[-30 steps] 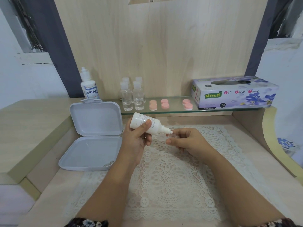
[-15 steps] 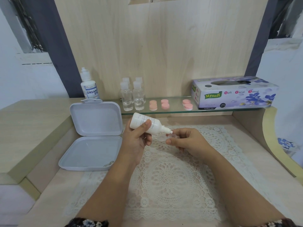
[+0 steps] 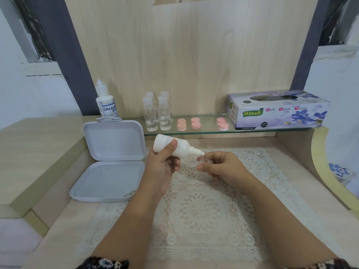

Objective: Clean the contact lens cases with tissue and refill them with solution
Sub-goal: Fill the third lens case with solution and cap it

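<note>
Left hand (image 3: 161, 166): grips a white solution bottle (image 3: 174, 146), tilted, nozzle touching the case
Right hand (image 3: 223, 166): pinches a clear contact lens case (image 3: 203, 162) over the lace mat (image 3: 194, 210) on the surface (image 3: 301, 200)
Open grey box (image 3: 108, 167): near the surface's left edge
Glass shelf (image 3: 206, 131): at the back edge
Labelled bottle (image 3: 106, 101): reads "DREAM EYE", left end
Clear bottles (image 3: 157, 113): four, partly filled
Pink caps (image 3: 201, 123): six, in pairs
Tissue box (image 3: 275, 109): "Mysoft Soft Facial Tissue", right end
</note>
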The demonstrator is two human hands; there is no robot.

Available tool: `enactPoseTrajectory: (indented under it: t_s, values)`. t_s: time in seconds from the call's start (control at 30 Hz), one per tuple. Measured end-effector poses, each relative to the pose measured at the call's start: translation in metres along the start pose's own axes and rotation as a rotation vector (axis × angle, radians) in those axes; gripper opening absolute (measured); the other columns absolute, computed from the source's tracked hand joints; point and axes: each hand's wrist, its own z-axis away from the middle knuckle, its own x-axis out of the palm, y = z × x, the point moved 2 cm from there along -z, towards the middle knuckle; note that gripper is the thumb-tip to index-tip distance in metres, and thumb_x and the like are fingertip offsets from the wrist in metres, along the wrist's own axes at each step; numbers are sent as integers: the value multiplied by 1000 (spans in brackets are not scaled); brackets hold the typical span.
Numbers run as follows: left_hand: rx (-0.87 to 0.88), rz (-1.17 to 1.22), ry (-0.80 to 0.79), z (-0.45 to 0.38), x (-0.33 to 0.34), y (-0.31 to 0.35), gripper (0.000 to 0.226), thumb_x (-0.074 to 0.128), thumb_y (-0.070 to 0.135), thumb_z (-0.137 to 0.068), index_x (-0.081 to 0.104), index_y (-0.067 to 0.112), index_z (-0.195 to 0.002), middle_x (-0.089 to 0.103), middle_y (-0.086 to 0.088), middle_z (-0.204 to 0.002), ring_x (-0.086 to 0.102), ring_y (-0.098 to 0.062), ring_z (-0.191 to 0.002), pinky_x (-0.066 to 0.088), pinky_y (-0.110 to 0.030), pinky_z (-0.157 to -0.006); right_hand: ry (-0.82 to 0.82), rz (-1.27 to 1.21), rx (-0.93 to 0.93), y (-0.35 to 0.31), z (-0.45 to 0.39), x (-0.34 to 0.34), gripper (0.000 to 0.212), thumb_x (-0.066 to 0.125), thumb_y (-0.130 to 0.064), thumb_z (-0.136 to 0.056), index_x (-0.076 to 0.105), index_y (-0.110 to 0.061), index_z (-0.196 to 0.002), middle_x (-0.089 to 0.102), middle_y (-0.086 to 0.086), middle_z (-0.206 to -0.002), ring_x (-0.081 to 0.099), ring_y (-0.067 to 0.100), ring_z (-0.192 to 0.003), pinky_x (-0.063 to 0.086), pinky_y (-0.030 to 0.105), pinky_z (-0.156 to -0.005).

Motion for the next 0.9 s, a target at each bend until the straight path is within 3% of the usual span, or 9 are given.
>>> enactPoseTrajectory:
  t_s: [0.17,0.33,0.53,0.7,0.9]
  values:
    - [-20,100,80,-2,-3,0,51,72,28,-70,47,15,-113,63,-7,-79,50,-12,-49,43,-21,-43,-2,68,17,-1,1,-2,24,82,-15,-73,73,-11,-95,54,4,-69,51,9,-58,46,16,-55]
    - [-71,195,119,-3,-6,2,51,73,29,-68,53,12,-112,61,-7,-79,53,-11,-50,46,-19,-44,18,164,19,-3,3,-11,20,81,-20,-75,73,-15,-93,56,-12,-57,53,-3,-51,43,8,-54]
    - [-144,301,109,-2,-7,2,38,71,27,-71,60,7,-101,62,-7,-75,53,-10,-51,47,-16,-45,21,267,40,0,7,-20,17,83,-24,-72,75,-23,-87,58,-1,-72,54,5,-60,46,15,-61]
    - [-158,315,114,-1,-7,3,37,71,27,-70,60,7,-99,61,-7,-74,52,-10,-50,47,-16,-44,3,353,68,2,9,-21,17,84,-25,-71,76,-24,-86,52,-1,-65,44,3,-44,40,15,-48]
    - [-162,341,117,-1,-7,3,35,70,27,-71,61,7,-98,61,-8,-76,52,-10,-50,47,-15,-44,-6,403,107,3,10,-22,24,88,-26,-65,75,-23,-84,54,-3,-62,46,5,-44,40,16,-47]
